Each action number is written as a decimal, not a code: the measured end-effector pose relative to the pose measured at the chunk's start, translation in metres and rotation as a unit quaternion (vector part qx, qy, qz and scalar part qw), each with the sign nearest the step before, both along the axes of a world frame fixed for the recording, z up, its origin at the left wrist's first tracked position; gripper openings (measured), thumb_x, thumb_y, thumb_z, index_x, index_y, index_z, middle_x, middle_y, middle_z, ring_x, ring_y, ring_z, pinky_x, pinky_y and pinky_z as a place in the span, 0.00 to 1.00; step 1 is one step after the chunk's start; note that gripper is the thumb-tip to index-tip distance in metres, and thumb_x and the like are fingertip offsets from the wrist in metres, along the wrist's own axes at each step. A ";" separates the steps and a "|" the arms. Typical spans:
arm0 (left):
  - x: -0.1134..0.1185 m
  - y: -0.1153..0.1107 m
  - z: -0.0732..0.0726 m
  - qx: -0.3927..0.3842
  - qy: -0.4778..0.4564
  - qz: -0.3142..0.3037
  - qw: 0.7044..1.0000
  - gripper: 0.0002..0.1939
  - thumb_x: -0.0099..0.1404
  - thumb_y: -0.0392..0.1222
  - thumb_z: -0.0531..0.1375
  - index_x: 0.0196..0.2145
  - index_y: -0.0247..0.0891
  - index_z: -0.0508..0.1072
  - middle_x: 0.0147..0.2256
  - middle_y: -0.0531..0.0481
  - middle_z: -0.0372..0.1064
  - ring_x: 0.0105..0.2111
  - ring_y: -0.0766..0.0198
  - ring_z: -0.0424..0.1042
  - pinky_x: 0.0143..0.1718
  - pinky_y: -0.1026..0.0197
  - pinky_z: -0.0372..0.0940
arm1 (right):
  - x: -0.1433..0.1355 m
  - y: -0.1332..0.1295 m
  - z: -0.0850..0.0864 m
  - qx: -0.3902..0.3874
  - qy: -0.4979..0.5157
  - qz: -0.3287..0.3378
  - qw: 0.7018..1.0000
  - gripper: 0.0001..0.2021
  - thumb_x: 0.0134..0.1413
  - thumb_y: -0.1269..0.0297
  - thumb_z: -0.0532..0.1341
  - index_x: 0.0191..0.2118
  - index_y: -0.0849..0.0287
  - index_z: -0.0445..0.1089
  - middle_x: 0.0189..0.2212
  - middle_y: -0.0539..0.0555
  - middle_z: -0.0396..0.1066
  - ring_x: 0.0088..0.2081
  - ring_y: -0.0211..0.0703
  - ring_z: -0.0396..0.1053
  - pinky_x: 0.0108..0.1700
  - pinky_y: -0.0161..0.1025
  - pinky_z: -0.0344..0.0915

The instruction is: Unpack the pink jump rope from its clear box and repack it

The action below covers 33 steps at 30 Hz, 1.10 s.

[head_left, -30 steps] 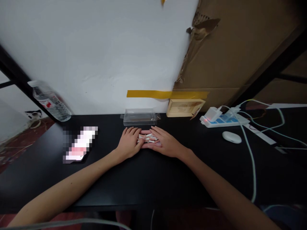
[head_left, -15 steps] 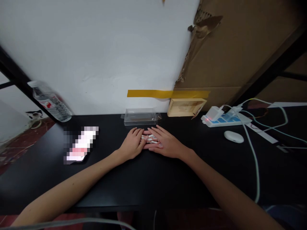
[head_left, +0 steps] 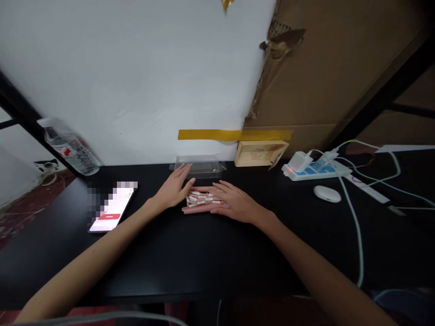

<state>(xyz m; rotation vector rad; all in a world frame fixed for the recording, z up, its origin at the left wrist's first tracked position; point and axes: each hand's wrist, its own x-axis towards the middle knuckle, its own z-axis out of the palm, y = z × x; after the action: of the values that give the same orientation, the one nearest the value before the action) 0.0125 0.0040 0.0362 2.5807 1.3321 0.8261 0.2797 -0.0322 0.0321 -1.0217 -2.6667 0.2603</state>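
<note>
Left hand (head_left: 173, 188) is released; right hand (head_left: 237, 203) covers several white pieces (head_left: 208, 199), two pink strips (head_left: 200, 209); its grasp I cannot tell.

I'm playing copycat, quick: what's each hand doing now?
Left hand: open, holding nothing visible.
Right hand: open, laid over slim pink-and-white sticks.

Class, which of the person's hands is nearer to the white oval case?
The right hand. It lies over the right end of the pink container, to the left of the white oval case. The left hand is farther left, by the container's other end.
</note>
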 end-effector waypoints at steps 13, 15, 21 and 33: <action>-0.021 0.012 0.021 0.032 0.068 0.085 0.994 0.24 0.73 0.53 0.48 0.55 0.34 0.71 0.44 0.40 0.76 0.46 0.49 0.75 0.48 0.49 0.68 | 0.041 0.000 0.038 -0.109 0.022 0.004 0.994 0.31 0.63 0.50 0.61 0.69 0.36 0.54 0.58 0.49 0.72 0.56 0.55 0.71 0.59 0.52 0.65; -0.023 0.017 0.012 0.034 0.077 0.057 0.995 0.29 0.73 0.56 0.47 0.60 0.33 0.66 0.57 0.35 0.68 0.58 0.45 0.67 0.58 0.45 0.62 | 0.041 0.002 0.030 -0.078 0.032 -0.022 0.996 0.34 0.59 0.47 0.64 0.69 0.40 0.56 0.60 0.52 0.70 0.59 0.60 0.68 0.60 0.55 0.64; -0.024 0.025 -0.016 -0.038 0.172 0.084 0.981 0.45 0.68 0.69 0.48 0.70 0.33 0.52 0.69 0.31 0.46 0.69 0.33 0.43 0.66 0.33 0.41 | 0.019 0.001 0.003 0.007 -0.010 -0.035 0.999 0.43 0.52 0.43 0.68 0.70 0.54 0.56 0.66 0.63 0.61 0.66 0.66 0.58 0.66 0.63 0.54; -0.042 0.024 0.010 -0.087 0.225 0.068 0.968 0.46 0.66 0.75 0.43 0.68 0.37 0.57 0.69 0.34 0.48 0.69 0.37 0.46 0.66 0.37 0.46 | 0.061 0.018 0.015 -0.085 -0.015 -0.070 0.994 0.38 0.55 0.51 0.68 0.69 0.45 0.56 0.66 0.55 0.63 0.65 0.62 0.60 0.65 0.59 0.57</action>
<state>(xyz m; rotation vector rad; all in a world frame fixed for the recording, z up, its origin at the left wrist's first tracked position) -0.0297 0.0278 0.0467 2.6508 1.6218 0.1190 0.3404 -0.0139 0.0471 -1.2668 -2.6187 0.4519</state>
